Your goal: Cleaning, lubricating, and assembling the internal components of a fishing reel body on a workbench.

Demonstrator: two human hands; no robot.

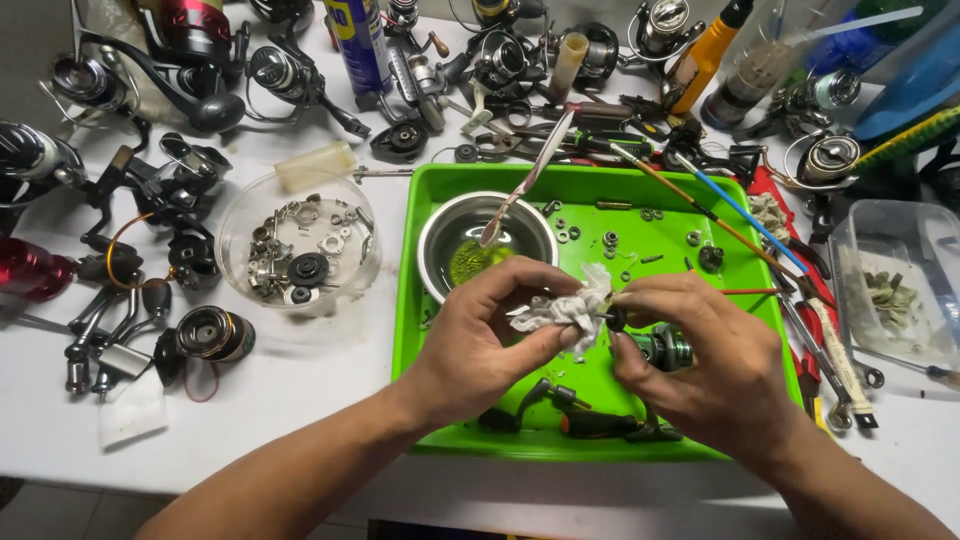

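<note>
Right hand (715, 365) pinches small dark part (616, 319); left hand (490, 335) grips rag (570, 308).

view: single head camera, above the green tray (590, 190); no second view to overlap
facing: steeply down, toward table's far edge beyond tray
nearness: close; tray centre-frame, forearms enter from bottom edge below tray

Crumpled white tissue (565, 308), greyed with grime, pinched against small black reel part (616, 320). Both held above green tray (500, 180). Dark green reel body (662, 347) lies just beside, partly hidden.
</note>
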